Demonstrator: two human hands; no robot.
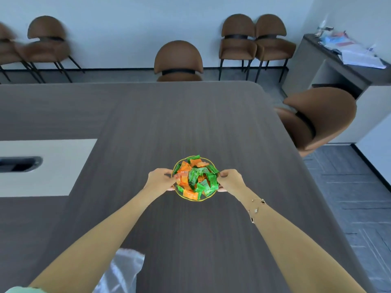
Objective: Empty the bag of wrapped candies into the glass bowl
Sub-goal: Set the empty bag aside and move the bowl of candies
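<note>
Both arms extended, left hand point(159, 179) and right hand point(230, 179) curled in grip

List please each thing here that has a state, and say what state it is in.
Bowl: upright on the table, heaped with candies.
Bag: lying near the table's edge, looks empty.
Left hand: gripping the bowl's left rim.
Right hand: gripping the bowl's right rim.

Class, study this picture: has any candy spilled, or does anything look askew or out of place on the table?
Nothing stands out. The wrapped candies are heaped inside the glass bowl, none on the table. The left hand and right hand grip its rim. The clear bag lies near the table's near edge.
</note>
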